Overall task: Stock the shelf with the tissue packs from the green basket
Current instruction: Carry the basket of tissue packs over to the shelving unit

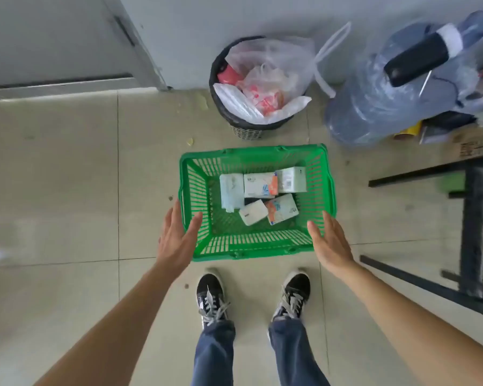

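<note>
green basket point(255, 247): sat on floor just ahead of the shoes, bin beyond it, dark shelf frame point(474, 218) off its right side.
tissue packs point(258, 185): five or so, loose on basket bottom, toward far wall.
left hand point(176, 240): spread flat, empty, at basket's left rim; contact unclear.
right hand point(329, 243): spread flat, empty, at basket's right rim.
handling: packs judged light, soft, slick film; pinch across short sides. Basket stiff, near-empty; lift by both side rims.
</note>
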Motion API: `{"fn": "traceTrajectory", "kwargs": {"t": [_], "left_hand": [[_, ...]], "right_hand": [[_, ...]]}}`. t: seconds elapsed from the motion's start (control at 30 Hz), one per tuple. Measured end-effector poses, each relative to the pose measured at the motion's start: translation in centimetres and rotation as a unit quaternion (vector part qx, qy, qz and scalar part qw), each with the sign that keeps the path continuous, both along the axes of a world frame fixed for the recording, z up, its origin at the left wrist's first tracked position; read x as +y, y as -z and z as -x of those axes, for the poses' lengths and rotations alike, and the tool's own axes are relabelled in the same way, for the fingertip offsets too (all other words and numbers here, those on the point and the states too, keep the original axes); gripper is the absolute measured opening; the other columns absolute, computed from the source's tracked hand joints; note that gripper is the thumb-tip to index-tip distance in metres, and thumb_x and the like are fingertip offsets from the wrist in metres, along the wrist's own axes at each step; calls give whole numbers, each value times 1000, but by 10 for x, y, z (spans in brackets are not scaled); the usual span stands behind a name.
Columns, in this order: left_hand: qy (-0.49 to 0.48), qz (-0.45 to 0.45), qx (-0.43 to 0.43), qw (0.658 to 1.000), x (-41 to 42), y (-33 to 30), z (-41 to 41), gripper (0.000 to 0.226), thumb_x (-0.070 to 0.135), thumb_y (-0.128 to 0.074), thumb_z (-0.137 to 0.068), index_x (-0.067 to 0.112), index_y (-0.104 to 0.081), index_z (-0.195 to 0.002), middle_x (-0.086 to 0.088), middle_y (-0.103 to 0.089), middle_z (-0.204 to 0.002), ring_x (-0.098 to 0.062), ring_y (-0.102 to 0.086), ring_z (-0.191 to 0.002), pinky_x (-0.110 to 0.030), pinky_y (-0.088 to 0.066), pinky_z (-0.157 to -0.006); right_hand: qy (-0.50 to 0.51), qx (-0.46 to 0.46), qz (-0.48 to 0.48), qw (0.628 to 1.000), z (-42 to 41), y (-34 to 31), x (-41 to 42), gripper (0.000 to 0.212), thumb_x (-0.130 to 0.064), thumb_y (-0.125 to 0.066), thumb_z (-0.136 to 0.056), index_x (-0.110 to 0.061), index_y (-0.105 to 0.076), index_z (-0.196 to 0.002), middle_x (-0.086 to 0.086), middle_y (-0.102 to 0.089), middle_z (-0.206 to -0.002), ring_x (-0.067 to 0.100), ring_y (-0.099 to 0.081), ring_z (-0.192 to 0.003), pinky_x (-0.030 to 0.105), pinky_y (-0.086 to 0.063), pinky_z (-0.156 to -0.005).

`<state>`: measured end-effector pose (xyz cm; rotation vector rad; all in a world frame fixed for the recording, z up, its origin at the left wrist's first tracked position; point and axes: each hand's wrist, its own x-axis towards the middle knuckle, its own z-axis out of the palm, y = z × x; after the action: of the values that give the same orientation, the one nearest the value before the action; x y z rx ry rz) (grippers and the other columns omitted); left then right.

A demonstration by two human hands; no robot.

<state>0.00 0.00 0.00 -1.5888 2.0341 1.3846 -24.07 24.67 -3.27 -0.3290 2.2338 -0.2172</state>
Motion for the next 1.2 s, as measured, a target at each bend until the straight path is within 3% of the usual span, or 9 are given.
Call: {"fn": "traceTrajectory", "kwargs": {"t": [0.2,0.3,0.4,0.5,0.67,0.8,1.0,1.13,1.2], "left_hand": [[-56,14,-35,998,-10,115,5,91,71,-44,-93,31,-3,-164,-5,-17,-170,-34,-30,-153,-59,-27,-123],[-97,62,-31,993,-17,146,13,79,41,-61,-100,19,-16,-162,-18,-39,-160,-40,-42,-143,-53,-36,-117],[-128,73,-77,986,-28,155,17,52,39,-65,-97,7,-49,-134,-22,-63,-125,-43,-59,-117,-49,-47,-95],[-120,69,-109,984,-38,145,16,43,40,-69,-95,3,-62,-117,-22,-68,-107,-43,-62,-105,-48,-50,-88],[-89,94,-128,983,-46,106,23,42,44,-76,-88,6,-58,-90,-18,-63,-81,-41,-62,-82,-49,-55,-68],[-95,103,-113,984,-36,57,27,40,39,-70,-95,5,-54,-82,-14,-56,-74,-25,-47,-58,-32,-36,-48],[-84,129,-69,986,-32,-44,37,52,47,-64,-98,4,-53,-70,-17,-57,-62,-30,-51,-55,-32,-35,-48],[-57,165,-37,984,-52,-147,70,51,46,-66,-96,6,-53,-66,-13,-56,-53,-25,-49,-48,-30,-33,-45],[-43,193,-14,980,-63,-198,85,51,50,-68,-94,10,-56,-64,-12,-58,-51,-28,-54,-49,-33,-43,-46]], "right_hand": [[79,156,-1,985,36,88,-8,84,-52,-50,-101,-13,-9,-164,16,-12,-171,35,-14,-157,52,-18,-124],[194,92,23,976,55,107,-15,84,-42,-61,-100,-7,-16,-161,18,-28,-166,34,-34,-150,41,-31,-119],[252,62,20,966,68,109,-15,56,-31,-67,-98,-2,-44,-141,17,-59,-141,35,-60,-125,30,-44,-92],[234,49,12,971,77,101,-1,45,-30,-72,-94,-3,-56,-125,17,-67,-128,33,-65,-105,29,-44,-84],[225,28,8,974,79,71,15,41,-29,-83,-85,-5,-63,-112,14,-72,-111,30,-67,-94,34,-54,-82],[229,21,31,973,72,29,31,30,-25,-87,-81,-10,-70,-101,7,-73,-97,26,-69,-89,30,-52,-79],[227,48,82,969,85,-70,44,21,-28,-86,-81,-13,-77,-92,-2,-76,-82,15,-71,-76,16,-48,-57],[217,77,112,967,120,-175,33,23,-42,-85,-80,-21,-77,-86,1,-77,-78,19,-71,-76,27,-51,-60],[209,102,125,965,136,-233,27,21,-42,-85,-81,-22,-77,-84,-1,-74,-72,15,-69,-70,27,-48,-57]]}}
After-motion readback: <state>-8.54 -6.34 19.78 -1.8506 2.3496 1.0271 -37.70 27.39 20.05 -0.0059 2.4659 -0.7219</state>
